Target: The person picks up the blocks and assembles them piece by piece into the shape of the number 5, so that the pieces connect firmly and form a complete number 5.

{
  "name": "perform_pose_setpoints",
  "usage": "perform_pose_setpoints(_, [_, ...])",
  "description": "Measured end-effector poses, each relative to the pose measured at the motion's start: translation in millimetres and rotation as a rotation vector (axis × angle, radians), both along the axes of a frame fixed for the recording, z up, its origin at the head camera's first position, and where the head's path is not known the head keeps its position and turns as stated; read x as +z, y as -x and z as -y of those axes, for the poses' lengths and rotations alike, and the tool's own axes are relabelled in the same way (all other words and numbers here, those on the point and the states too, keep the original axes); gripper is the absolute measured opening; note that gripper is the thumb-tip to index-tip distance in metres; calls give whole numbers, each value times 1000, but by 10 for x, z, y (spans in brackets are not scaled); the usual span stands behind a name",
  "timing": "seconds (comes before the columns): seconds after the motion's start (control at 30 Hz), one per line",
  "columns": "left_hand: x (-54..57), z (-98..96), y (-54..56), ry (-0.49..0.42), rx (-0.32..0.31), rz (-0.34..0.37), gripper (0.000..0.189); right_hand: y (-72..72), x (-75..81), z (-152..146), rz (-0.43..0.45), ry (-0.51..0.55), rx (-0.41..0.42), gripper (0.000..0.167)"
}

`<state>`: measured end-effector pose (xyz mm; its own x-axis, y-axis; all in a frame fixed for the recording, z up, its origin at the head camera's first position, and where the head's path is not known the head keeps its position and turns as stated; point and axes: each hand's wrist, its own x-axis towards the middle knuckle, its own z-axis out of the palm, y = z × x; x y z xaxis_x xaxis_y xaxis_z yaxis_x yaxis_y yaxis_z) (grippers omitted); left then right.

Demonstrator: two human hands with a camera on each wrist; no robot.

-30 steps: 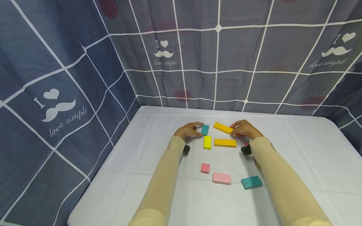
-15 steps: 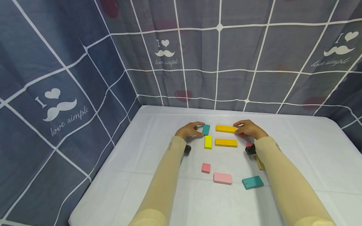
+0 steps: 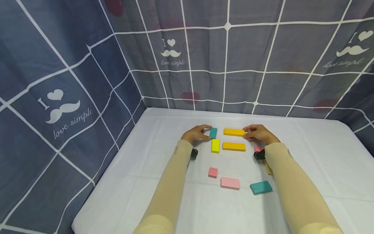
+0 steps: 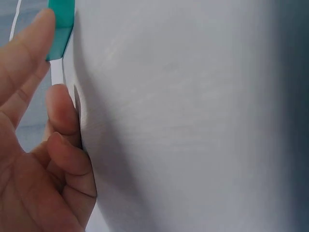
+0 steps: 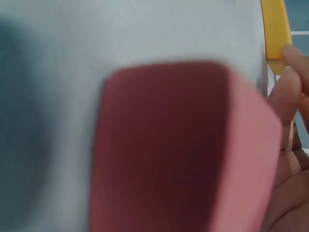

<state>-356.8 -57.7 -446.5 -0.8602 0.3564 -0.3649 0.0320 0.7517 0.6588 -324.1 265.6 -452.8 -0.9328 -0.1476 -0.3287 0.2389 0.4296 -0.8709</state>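
Note:
In the head view my left hand (image 3: 195, 134) has its thumb and index finger at the two ends of a small teal block (image 3: 213, 133), pinching it on the white table. Its other fingers curl under, as the left wrist view shows. My right hand (image 3: 260, 134) holds the right end of a long orange-yellow block (image 3: 234, 132) between thumb and index finger. That block lies flat, level with the teal one and a gap away. Nearer the body, a second orange-yellow block (image 3: 233, 147) runs parallel to it. A bright yellow block (image 3: 215, 146) stands lengthwise just below the teal one.
Towards the front lie a small pink-red block (image 3: 213, 172), a light pink block (image 3: 230, 183) and a larger teal block (image 3: 261, 187). Another pink-red block (image 3: 258, 149) sits by the right wrist, and a yellowish piece (image 3: 268, 167) is partly hidden under the right sleeve. A patterned curtain backs the table (image 3: 163, 201).
The upper orange-yellow block, slanted a second ago, has been turned straight and shifted slightly right by my right hand. My left hand stays at the teal block.

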Motion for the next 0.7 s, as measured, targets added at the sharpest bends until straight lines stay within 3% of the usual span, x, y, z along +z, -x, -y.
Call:
perform_pose_setpoints(0.2, [23,-7,-18,6,-11,0,64,-3,-20,-8,-3,11,-3,54])
perform_pose_setpoints(0.43, [-8,-38,24,0,53,16,65,-2,-4,23,-7,-15,7,54])
perform_pose_setpoints(0.7, [68,-144,31,-2,92,45,67,-20,13,13,16,-18,-19,53])
